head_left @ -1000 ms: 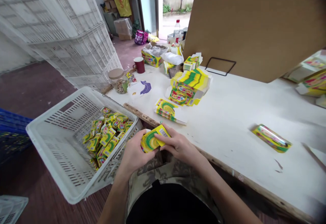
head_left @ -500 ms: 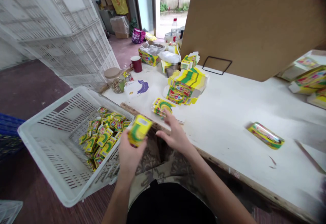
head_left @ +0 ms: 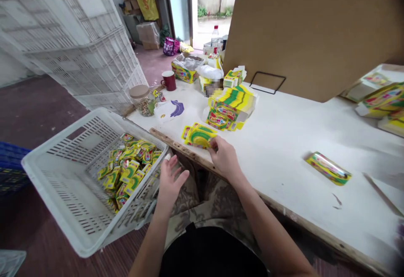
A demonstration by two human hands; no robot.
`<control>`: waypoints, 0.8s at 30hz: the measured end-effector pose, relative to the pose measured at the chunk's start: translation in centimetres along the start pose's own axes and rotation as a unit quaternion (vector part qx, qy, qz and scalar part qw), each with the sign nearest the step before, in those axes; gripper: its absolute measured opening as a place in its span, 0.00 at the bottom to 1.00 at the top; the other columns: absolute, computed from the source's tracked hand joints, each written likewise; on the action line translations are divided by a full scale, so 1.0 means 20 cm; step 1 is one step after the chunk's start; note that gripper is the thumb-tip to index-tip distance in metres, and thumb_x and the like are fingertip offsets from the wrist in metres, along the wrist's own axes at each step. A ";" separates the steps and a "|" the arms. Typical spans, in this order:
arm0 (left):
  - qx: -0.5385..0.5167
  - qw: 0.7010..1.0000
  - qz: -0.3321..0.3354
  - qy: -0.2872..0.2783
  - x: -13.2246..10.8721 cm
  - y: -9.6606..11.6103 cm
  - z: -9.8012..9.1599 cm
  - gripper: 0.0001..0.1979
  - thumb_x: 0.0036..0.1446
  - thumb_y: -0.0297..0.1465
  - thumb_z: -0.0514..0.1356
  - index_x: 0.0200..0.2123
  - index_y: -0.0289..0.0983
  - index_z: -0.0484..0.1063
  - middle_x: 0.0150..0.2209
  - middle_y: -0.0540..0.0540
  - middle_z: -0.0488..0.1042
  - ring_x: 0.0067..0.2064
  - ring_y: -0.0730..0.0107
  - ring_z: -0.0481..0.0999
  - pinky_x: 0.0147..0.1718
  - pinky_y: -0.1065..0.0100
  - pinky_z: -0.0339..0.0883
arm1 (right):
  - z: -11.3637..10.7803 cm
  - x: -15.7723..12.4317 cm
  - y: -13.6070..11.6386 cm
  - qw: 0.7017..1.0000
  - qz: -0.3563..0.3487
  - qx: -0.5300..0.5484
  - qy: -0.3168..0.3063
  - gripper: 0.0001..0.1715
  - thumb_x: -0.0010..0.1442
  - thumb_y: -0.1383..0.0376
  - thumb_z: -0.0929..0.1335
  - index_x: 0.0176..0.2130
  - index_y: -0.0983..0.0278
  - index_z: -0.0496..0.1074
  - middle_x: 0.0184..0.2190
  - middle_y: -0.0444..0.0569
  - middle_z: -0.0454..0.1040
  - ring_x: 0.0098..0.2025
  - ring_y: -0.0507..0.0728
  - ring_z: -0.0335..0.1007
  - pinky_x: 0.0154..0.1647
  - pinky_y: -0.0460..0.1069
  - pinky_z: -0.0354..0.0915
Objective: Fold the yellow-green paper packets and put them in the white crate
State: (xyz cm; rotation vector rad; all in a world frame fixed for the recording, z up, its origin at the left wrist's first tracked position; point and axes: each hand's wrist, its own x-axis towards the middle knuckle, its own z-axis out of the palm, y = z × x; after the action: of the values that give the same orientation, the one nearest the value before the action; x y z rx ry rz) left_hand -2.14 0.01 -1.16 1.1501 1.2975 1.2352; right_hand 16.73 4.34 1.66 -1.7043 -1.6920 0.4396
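My left hand (head_left: 170,180) hovers open and holds nothing, just beside the near rim of a white plastic crate (head_left: 57,184). Several small yellow-green boxes (head_left: 129,167) lie in a heap inside the crate. My right hand (head_left: 222,155) rests at the table's front edge with its fingers closed on a small stack of flat yellow-green cartons (head_left: 198,135). A bigger pile of the same flat cartons (head_left: 232,104) sits further back on the white table (head_left: 284,142).
A shiny yellow foil packet (head_left: 328,168) lies to the right. A red mug (head_left: 168,80), a lidded jar (head_left: 142,99) and a printed bag (head_left: 172,109) stand at the table's far left. A cardboard sheet (head_left: 309,29) leans behind. Stacked white crates (head_left: 78,46) stand on the left.
The folded box that my left hand held has left it, and the hand is now open by the crate. My right hand has reached forward onto the stack of flat cartons.
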 end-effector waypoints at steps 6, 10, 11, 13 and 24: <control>-0.256 0.966 0.022 0.018 0.03 0.19 0.12 0.21 0.54 0.51 0.54 0.38 0.40 0.66 0.35 0.44 0.71 0.41 0.63 0.75 0.45 0.58 0.71 | -0.01 -0.24 -0.22 0.916 -0.022 0.323 -0.236 0.08 0.52 0.70 0.69 0.30 0.62 0.65 0.26 0.40 0.67 0.28 0.51 0.62 0.29 0.45 0.60; -0.273 0.951 0.028 0.142 0.05 0.24 0.12 0.24 0.58 0.55 0.43 0.29 0.41 0.61 0.24 0.51 0.61 0.26 0.72 0.66 0.31 0.68 0.70 | 0.07 -0.31 -0.29 0.883 0.019 0.426 -0.199 0.21 0.49 0.65 0.74 0.41 0.61 0.64 0.30 0.41 0.67 0.32 0.51 0.64 0.33 0.46 0.62; -0.259 0.952 0.019 0.160 0.05 0.23 0.12 0.27 0.57 0.57 0.42 0.29 0.41 0.61 0.24 0.51 0.61 0.26 0.72 0.66 0.30 0.69 0.69 | 0.08 -0.31 -0.29 0.889 0.019 0.418 -0.187 0.24 0.48 0.65 0.75 0.42 0.61 0.64 0.30 0.40 0.67 0.32 0.51 0.63 0.32 0.46 0.61; -0.227 0.960 0.016 0.161 0.04 0.19 0.11 0.27 0.56 0.58 0.44 0.31 0.40 0.64 0.27 0.49 0.66 0.30 0.71 0.69 0.32 0.69 0.70 | 0.08 -0.30 -0.27 0.907 0.019 0.386 -0.165 0.20 0.49 0.67 0.74 0.41 0.62 0.67 0.28 0.40 0.66 0.30 0.51 0.61 0.30 0.46 0.59; 0.013 0.993 0.107 0.044 0.03 0.17 -0.11 0.34 0.46 0.38 0.69 0.56 0.41 0.62 0.55 0.40 0.70 0.56 0.59 0.70 0.56 0.59 0.64 | -0.07 -0.21 -0.10 0.979 -0.137 0.152 0.003 0.06 0.61 0.68 0.67 0.35 0.61 0.75 0.31 0.48 0.73 0.36 0.57 0.67 0.37 0.51 0.63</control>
State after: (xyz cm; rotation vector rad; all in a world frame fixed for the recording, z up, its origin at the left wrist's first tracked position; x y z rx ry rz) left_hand -4.37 0.50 2.16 1.2930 1.2828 1.4429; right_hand 15.88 -0.21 3.05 -1.2345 -1.7236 0.5306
